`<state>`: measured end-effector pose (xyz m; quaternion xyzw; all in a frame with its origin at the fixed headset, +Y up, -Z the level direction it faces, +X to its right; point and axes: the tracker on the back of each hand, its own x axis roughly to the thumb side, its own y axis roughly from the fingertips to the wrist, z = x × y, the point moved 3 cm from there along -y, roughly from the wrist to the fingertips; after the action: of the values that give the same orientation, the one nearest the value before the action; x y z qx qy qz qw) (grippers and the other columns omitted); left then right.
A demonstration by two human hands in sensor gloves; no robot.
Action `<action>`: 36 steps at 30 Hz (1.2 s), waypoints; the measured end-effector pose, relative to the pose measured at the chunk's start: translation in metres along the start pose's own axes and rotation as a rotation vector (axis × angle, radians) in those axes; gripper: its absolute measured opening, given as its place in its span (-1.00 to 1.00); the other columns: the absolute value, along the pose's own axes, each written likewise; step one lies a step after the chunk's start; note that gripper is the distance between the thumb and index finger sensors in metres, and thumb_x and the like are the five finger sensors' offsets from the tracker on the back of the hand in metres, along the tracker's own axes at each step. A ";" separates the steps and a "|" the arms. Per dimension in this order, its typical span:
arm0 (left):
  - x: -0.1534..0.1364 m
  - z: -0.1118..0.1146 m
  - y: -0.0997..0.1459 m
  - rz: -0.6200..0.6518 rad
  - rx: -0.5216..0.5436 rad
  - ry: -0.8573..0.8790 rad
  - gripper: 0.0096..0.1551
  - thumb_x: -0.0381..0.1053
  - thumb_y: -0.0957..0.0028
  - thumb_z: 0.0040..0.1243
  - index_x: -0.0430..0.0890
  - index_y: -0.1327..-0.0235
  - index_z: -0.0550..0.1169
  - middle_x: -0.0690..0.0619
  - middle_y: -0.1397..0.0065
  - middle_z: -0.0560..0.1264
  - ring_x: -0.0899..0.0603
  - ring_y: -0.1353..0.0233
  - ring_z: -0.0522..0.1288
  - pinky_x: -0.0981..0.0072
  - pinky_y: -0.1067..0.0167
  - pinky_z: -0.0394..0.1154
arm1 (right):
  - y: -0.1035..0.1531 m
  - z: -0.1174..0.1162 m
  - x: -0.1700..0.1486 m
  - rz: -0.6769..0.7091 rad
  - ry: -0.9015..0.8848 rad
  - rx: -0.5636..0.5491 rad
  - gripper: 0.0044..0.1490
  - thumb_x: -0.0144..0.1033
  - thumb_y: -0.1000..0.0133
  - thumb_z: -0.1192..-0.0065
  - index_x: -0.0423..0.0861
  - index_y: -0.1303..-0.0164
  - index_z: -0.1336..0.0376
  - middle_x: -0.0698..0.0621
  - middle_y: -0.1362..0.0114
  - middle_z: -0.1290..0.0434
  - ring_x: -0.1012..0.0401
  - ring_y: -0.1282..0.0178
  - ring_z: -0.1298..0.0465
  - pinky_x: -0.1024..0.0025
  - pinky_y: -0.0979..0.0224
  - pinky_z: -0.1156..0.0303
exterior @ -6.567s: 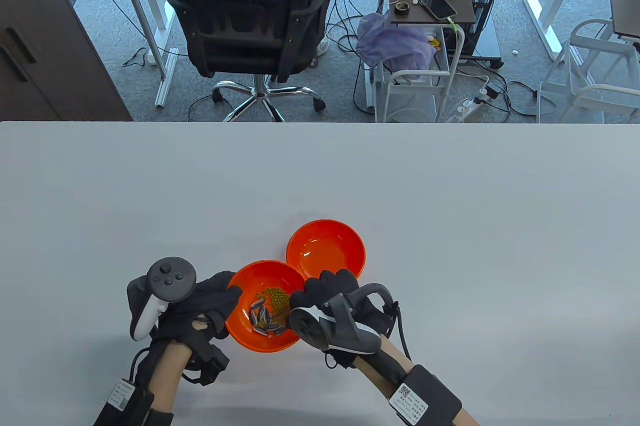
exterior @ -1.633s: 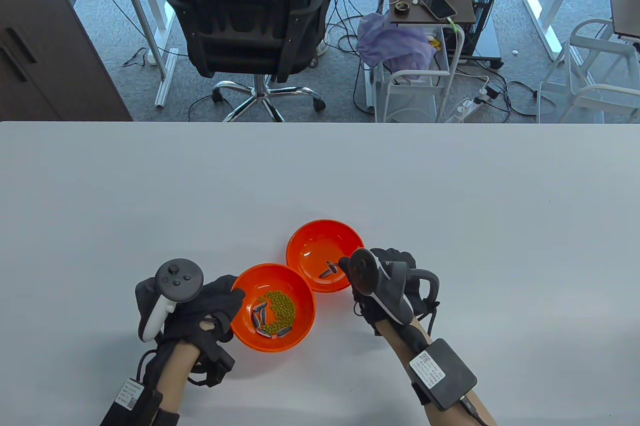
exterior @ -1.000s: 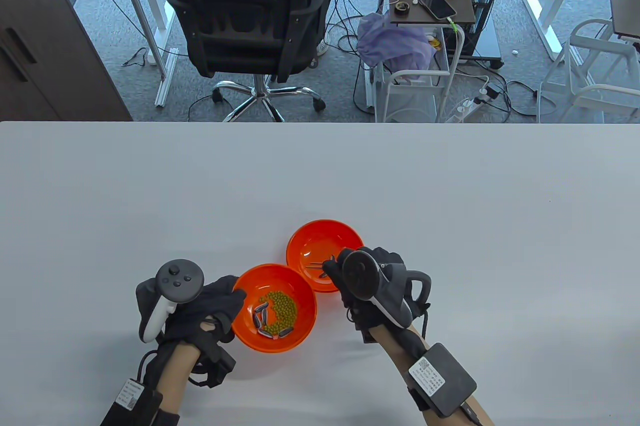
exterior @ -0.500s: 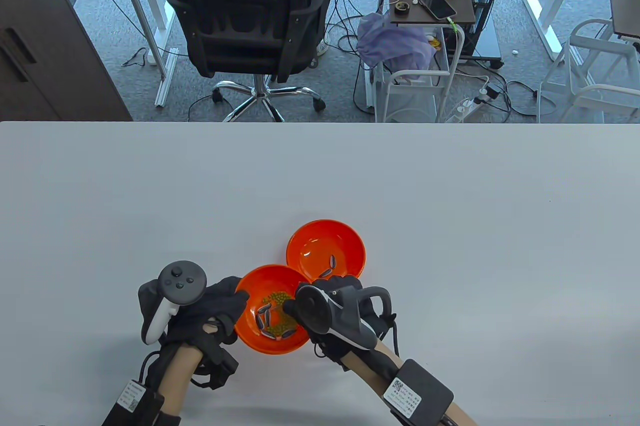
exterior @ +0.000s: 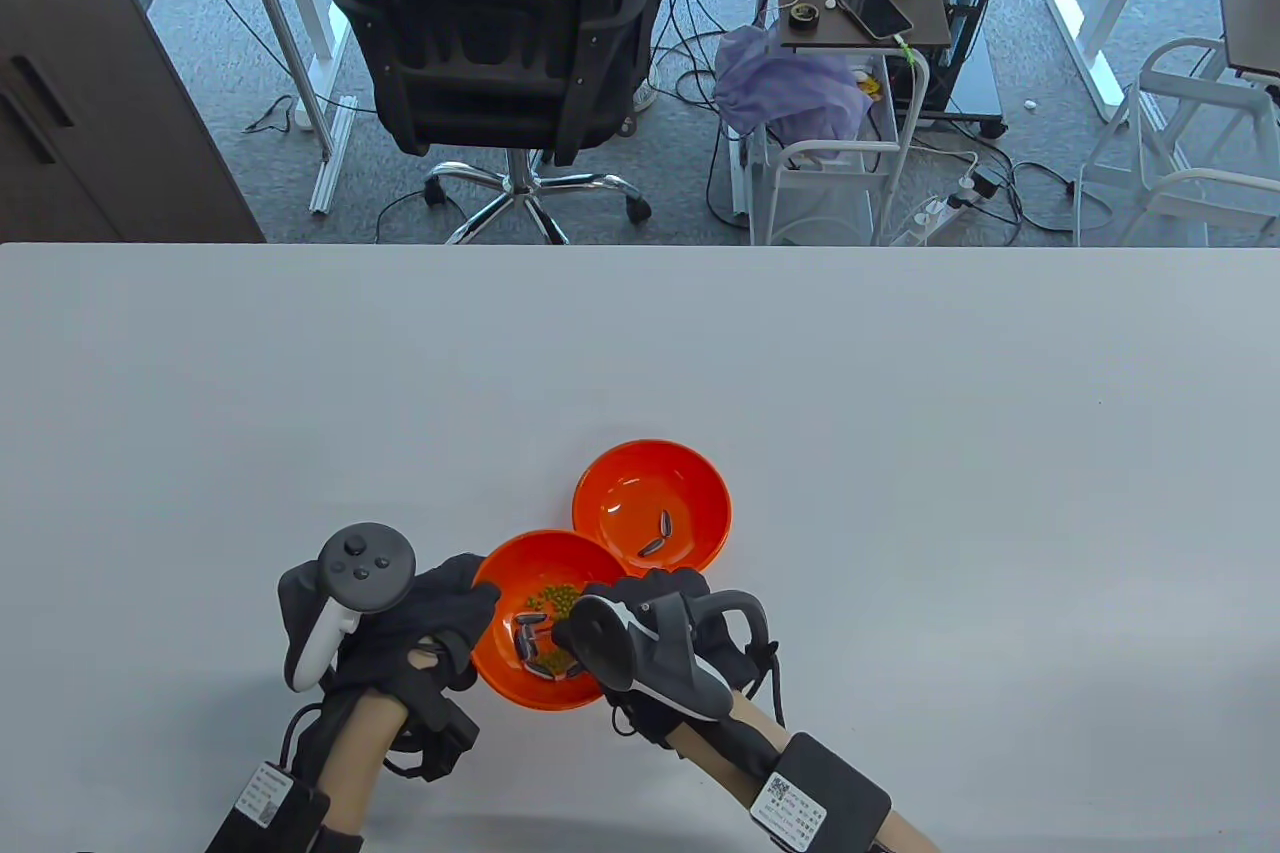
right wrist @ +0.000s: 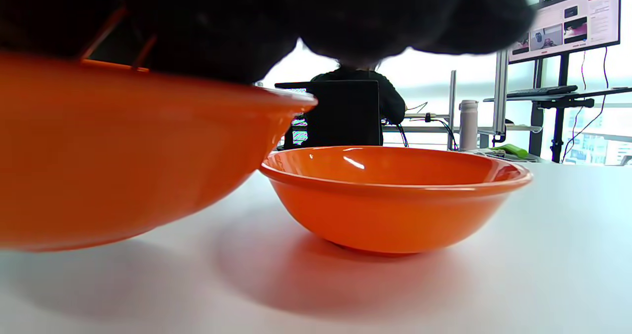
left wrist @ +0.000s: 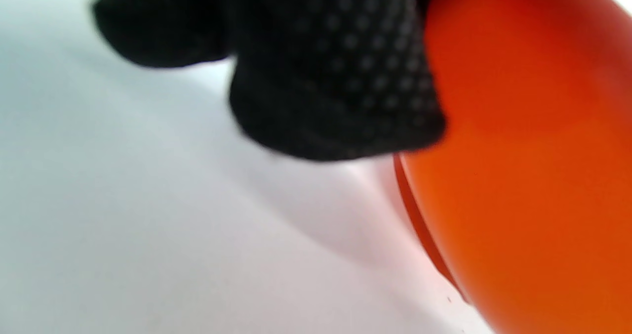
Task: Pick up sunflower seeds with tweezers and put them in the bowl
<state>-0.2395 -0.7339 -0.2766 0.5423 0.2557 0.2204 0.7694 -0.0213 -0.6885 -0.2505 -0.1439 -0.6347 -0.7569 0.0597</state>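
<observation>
two orange bowls touching on the white table (exterior: 900, 393). near bowl (exterior: 500, 668) holding green beans (exterior: 555, 598) and the remaining seeds (exterior: 535, 648), dark and striped; far bowl (exterior: 610, 483) already holding two seeds (exterior: 660, 535).

left hand (exterior: 420, 618) resting against the near bowl's left rim, fingers (left wrist: 335, 92) pressed to its outer wall in the wrist view (steadying it, by the look of it). right hand (exterior: 650, 628) hovering over the near bowl's right side, fingers curled down toward the seeds; tweezers not visible under the glove and tracker, so cannot tell what the right hand holds or how wide the tips stand.

probably going in for the next seed. seeds likely light, hard-shelled and smooth, apt to skid or flick out of metal tips; best pinched across the flat faces near the middle, gently. beans nearby liable to roll and get nudged; bowl light enough to slide without the left hand.
</observation>
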 end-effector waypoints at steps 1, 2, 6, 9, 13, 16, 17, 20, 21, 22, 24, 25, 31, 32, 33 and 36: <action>0.000 0.000 0.000 0.000 0.000 -0.001 -0.47 0.10 -0.01 0.22 -0.10 -0.18 0.61 -0.02 0.34 0.77 0.03 0.59 0.75 0.18 0.39 0.73 | 0.000 0.000 0.001 0.003 -0.005 0.001 -0.39 0.33 0.26 -0.38 0.08 0.40 -0.69 0.20 0.53 -0.65 0.26 0.57 -0.60 0.27 0.12 -0.62; 0.000 0.000 0.000 -0.001 -0.001 -0.001 -0.47 0.10 -0.01 0.22 -0.10 -0.19 0.61 -0.02 0.34 0.77 0.03 0.59 0.75 0.18 0.39 0.73 | 0.000 -0.001 0.001 0.003 -0.008 0.000 -0.39 0.32 0.26 -0.38 0.07 0.41 -0.69 0.20 0.53 -0.64 0.26 0.57 -0.60 0.27 0.11 -0.62; 0.000 0.000 0.000 0.001 0.001 0.000 -0.47 0.09 -0.01 0.23 -0.10 -0.18 0.61 -0.03 0.34 0.77 0.03 0.59 0.75 0.18 0.39 0.73 | 0.002 0.000 0.003 0.023 -0.009 -0.023 -0.41 0.32 0.27 -0.40 0.08 0.44 -0.69 0.25 0.53 -0.63 0.26 0.57 -0.59 0.28 0.11 -0.62; 0.000 0.001 0.000 -0.001 0.001 -0.004 -0.47 0.10 -0.01 0.23 -0.10 -0.19 0.61 -0.03 0.34 0.77 0.03 0.59 0.75 0.18 0.39 0.73 | 0.004 0.000 0.008 0.047 0.016 -0.049 -0.41 0.33 0.28 -0.41 0.08 0.44 -0.69 0.25 0.54 -0.63 0.26 0.57 -0.59 0.28 0.10 -0.62; 0.001 0.001 0.000 -0.001 -0.001 -0.002 -0.47 0.10 -0.01 0.22 -0.10 -0.19 0.61 -0.02 0.33 0.77 0.03 0.58 0.75 0.18 0.39 0.73 | 0.006 0.001 0.011 0.063 0.012 -0.078 -0.44 0.30 0.28 -0.43 0.07 0.49 -0.69 0.23 0.56 -0.62 0.26 0.58 -0.59 0.28 0.11 -0.62; 0.001 0.001 0.000 0.000 -0.004 0.001 -0.47 0.10 -0.01 0.22 -0.10 -0.19 0.61 -0.02 0.34 0.77 0.03 0.58 0.75 0.18 0.39 0.73 | 0.005 0.001 0.009 0.059 0.000 -0.080 -0.46 0.28 0.29 -0.43 0.07 0.51 -0.70 0.23 0.57 -0.62 0.27 0.58 -0.59 0.29 0.11 -0.63; 0.000 0.001 0.000 -0.001 -0.006 0.004 -0.47 0.10 -0.01 0.22 -0.10 -0.19 0.61 -0.02 0.34 0.77 0.03 0.59 0.75 0.18 0.39 0.73 | 0.005 0.001 0.008 0.056 -0.005 -0.084 -0.46 0.28 0.28 -0.43 0.07 0.51 -0.70 0.23 0.57 -0.62 0.27 0.58 -0.59 0.29 0.11 -0.63; 0.000 0.000 0.000 -0.005 -0.004 0.002 -0.47 0.10 -0.01 0.22 -0.09 -0.19 0.61 -0.02 0.34 0.77 0.04 0.58 0.76 0.18 0.39 0.73 | 0.003 0.003 0.003 0.035 -0.032 -0.077 -0.46 0.28 0.28 -0.43 0.07 0.51 -0.70 0.23 0.57 -0.62 0.27 0.58 -0.59 0.29 0.11 -0.63; 0.000 0.000 0.000 -0.007 -0.003 0.000 -0.47 0.10 -0.01 0.22 -0.10 -0.19 0.61 -0.02 0.34 0.77 0.04 0.59 0.75 0.18 0.39 0.73 | 0.002 0.004 0.001 0.026 -0.038 -0.072 -0.46 0.27 0.28 -0.43 0.07 0.51 -0.70 0.23 0.57 -0.62 0.27 0.58 -0.59 0.29 0.11 -0.63; 0.000 0.000 0.000 -0.009 -0.002 0.000 -0.47 0.10 -0.01 0.22 -0.10 -0.19 0.61 -0.02 0.34 0.77 0.03 0.59 0.75 0.18 0.39 0.73 | 0.001 0.005 -0.002 0.013 -0.048 -0.073 -0.46 0.27 0.28 -0.43 0.07 0.51 -0.70 0.23 0.57 -0.62 0.27 0.58 -0.59 0.29 0.12 -0.63; -0.001 -0.001 0.000 -0.011 -0.004 0.002 -0.47 0.10 -0.01 0.22 -0.10 -0.19 0.61 -0.02 0.34 0.77 0.03 0.58 0.75 0.18 0.39 0.73 | 0.000 0.008 -0.006 -0.004 -0.059 -0.074 -0.47 0.27 0.28 -0.43 0.07 0.52 -0.70 0.23 0.57 -0.62 0.27 0.58 -0.59 0.29 0.11 -0.63; -0.001 -0.001 0.000 -0.012 -0.004 0.002 -0.47 0.10 -0.01 0.22 -0.10 -0.19 0.61 -0.02 0.34 0.77 0.04 0.58 0.75 0.18 0.39 0.73 | -0.001 0.009 -0.010 -0.016 -0.067 -0.078 -0.47 0.27 0.28 -0.44 0.07 0.52 -0.71 0.23 0.57 -0.62 0.27 0.58 -0.58 0.29 0.12 -0.63; -0.001 -0.001 0.000 -0.015 -0.004 0.004 -0.47 0.10 -0.01 0.22 -0.10 -0.19 0.61 -0.02 0.34 0.77 0.03 0.58 0.75 0.18 0.39 0.73 | -0.011 0.025 -0.040 -0.120 -0.099 -0.120 -0.47 0.26 0.28 -0.45 0.07 0.53 -0.71 0.23 0.58 -0.62 0.27 0.59 -0.58 0.29 0.12 -0.63; -0.002 -0.002 0.000 -0.016 -0.003 0.004 -0.47 0.10 -0.01 0.22 -0.10 -0.19 0.61 -0.02 0.34 0.77 0.03 0.58 0.75 0.18 0.38 0.73 | -0.012 0.028 -0.046 -0.142 -0.104 -0.129 -0.48 0.26 0.28 -0.45 0.07 0.53 -0.71 0.23 0.58 -0.62 0.27 0.59 -0.58 0.29 0.12 -0.63; -0.002 -0.002 0.000 -0.018 -0.002 0.003 -0.47 0.10 -0.01 0.22 -0.10 -0.19 0.61 -0.02 0.34 0.77 0.03 0.58 0.75 0.18 0.38 0.73 | -0.014 0.030 -0.055 -0.172 -0.107 -0.140 -0.48 0.26 0.28 -0.45 0.07 0.53 -0.71 0.24 0.58 -0.62 0.27 0.59 -0.58 0.29 0.12 -0.63; -0.002 -0.002 0.000 -0.022 -0.001 0.002 -0.47 0.10 -0.01 0.22 -0.10 -0.19 0.61 -0.02 0.34 0.77 0.04 0.58 0.75 0.18 0.39 0.73 | -0.018 0.032 -0.077 -0.242 -0.105 -0.154 -0.48 0.25 0.28 -0.45 0.07 0.54 -0.71 0.24 0.58 -0.62 0.27 0.59 -0.58 0.30 0.13 -0.63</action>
<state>-0.2428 -0.7336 -0.2769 0.5389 0.2623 0.2126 0.7718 0.0520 -0.6606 -0.2855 -0.1099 -0.5898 -0.7963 -0.0766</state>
